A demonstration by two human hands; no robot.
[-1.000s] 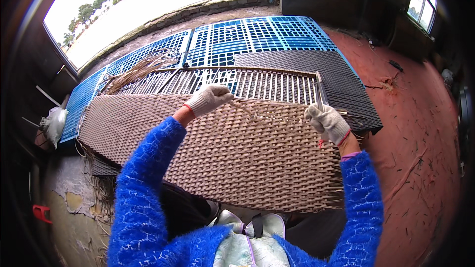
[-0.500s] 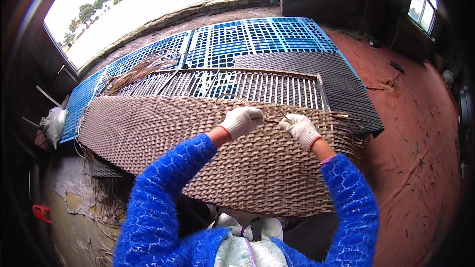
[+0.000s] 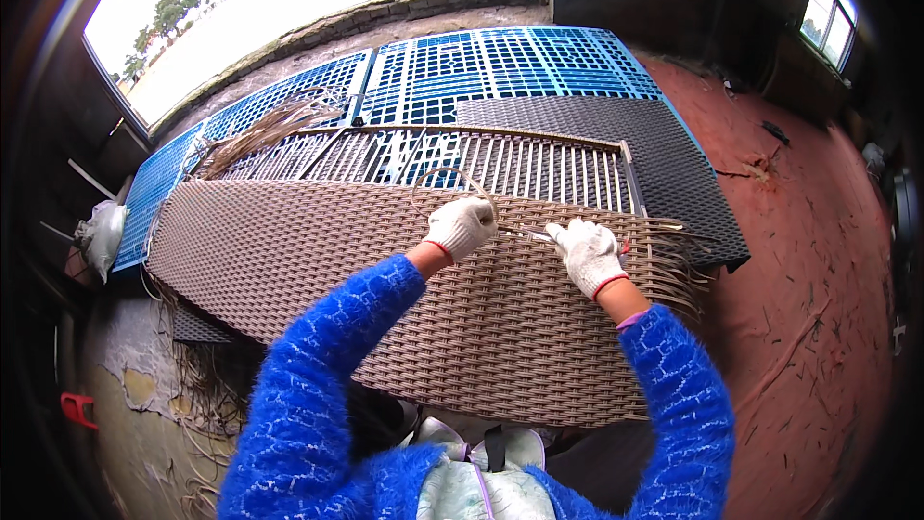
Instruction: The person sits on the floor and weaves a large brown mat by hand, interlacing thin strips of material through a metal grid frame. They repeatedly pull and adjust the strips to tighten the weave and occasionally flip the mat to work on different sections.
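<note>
Both my hands wear white knit gloves and are above the far edge of a brown woven wicker panel (image 3: pixel 414 299). My left hand (image 3: pixel 462 228) is closed on a thin brown strand (image 3: pixel 445 170), which loops up beyond its fingers. A slim metal-tipped tool (image 3: pixel 534 233) points from my right hand (image 3: pixel 589 255) toward the left fingers; a bit of red shows behind that hand. The tool's kind is hard to make out. Loose strand ends (image 3: pixel 674 270) fringe the panel's right side. Beyond it, bare slats of the frame (image 3: pixel 539 173) show.
Blue plastic grid pallets (image 3: pixel 500 63) lie under the work, with a dark woven panel (image 3: pixel 664 149) on them. A bundle of loose strands (image 3: pixel 269 130) rests at the far left. A white bag (image 3: pixel 101 236) hangs left; a red object (image 3: pixel 79 410) is on the floor.
My right hand has turned, and the metal-tipped tool and red bit now show at it. My left hand has shifted slightly left and up, still holding the strand.
</note>
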